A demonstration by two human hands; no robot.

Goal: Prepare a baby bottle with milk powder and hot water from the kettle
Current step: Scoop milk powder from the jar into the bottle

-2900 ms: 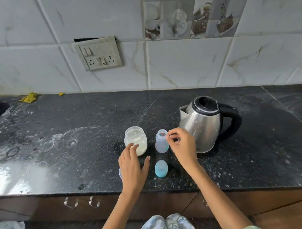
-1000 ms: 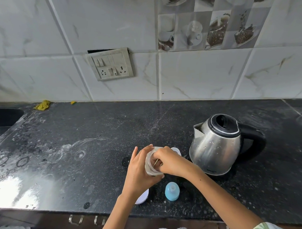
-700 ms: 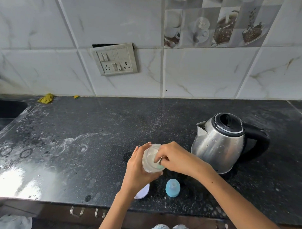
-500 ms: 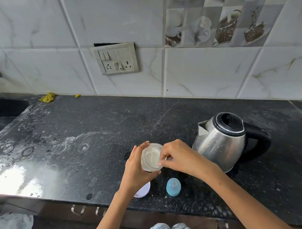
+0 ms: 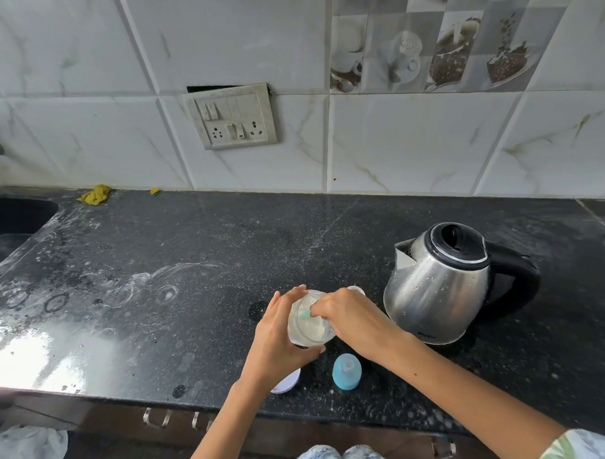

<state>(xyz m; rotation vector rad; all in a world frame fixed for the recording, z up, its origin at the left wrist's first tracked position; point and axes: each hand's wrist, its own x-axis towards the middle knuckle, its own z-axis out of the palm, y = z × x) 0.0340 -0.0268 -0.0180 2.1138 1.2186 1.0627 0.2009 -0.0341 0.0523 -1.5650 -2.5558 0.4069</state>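
Left hand (image 5: pixel 276 345) is gripping the tilted powder jar (image 5: pixel 308 324); right hand (image 5: pixel 349 320) is pinching a scoop inside at 3 o'clock — best levelling before lifting.

The left hand (image 5: pixel 276 341) grips a tilted clear glass jar of white milk powder (image 5: pixel 308 320) above the black speckled tabletop (image 5: pixel 190 259). The right hand (image 5: pixel 351 318) dips its fingers (image 5: pixel 320 309) into the jar's mouth. A steel electric kettle (image 5: pixel 439 285) stands just beside them, and a blue bottle cap (image 5: pixel 347 371) lies nearer the edge.

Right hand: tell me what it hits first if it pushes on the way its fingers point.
The right hand has its fingers dipping into the tilted powder jar, so they would likely meet the milk powder inside first; depth is unclear.
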